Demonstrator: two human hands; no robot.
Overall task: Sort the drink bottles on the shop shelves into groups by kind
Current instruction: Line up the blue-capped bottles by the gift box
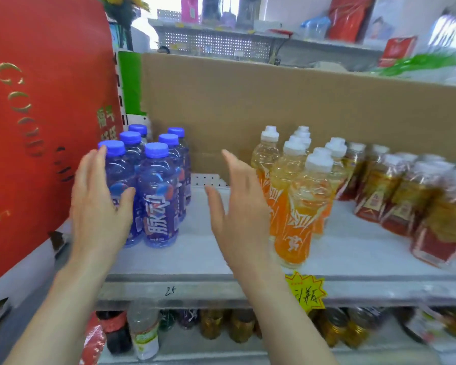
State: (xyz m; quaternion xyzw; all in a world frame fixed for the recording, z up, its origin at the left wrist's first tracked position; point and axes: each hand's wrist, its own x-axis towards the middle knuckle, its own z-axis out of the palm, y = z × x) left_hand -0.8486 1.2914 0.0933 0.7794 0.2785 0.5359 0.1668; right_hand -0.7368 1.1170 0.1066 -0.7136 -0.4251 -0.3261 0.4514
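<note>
- On the left of the flat white metal shelf [200, 248]: six clear plastic blue-capped bottles [156, 185] of purple-blue drink with white lettering, upright, in two tight rows.
- To the right, across a bare gap of shelf: a cluster of slim white-capped orange bottles [298, 196] of pale yellow drink with orange printed sleeves, upright and pressed close together.
- Further right, just beside those: stubby red-labelled amber bottles [395, 196], blurred, in rows running to the picture's edge.
- Left hand [100, 204]: fingers straight and together, palm facing right, raised against the front-left blue bottle, fingertips level with its cap, thumb across its label. Contact likely, not certain.
- Right hand [238, 206]: fingers straight, thumb spread, palm facing left, upright in the gap between the blue and orange groups, back of the hand near the orange ones. Touching or not: cannot tell.
- Both hands well apart, palms toward each other, nothing gripped in either.
- Behind all the bottles: a plain brown cardboard sheet [248, 101], upright along the back of the shelf.
- At far left: a large red paper bag [42, 114] with gold lettering, close beside the blue group.
- On the shelf's front edge: a yellow starburst price tag [307, 292] with handwriting, below the orange group.
- On the shelf below: mixed dark bottles [213, 324], blurred.
</note>
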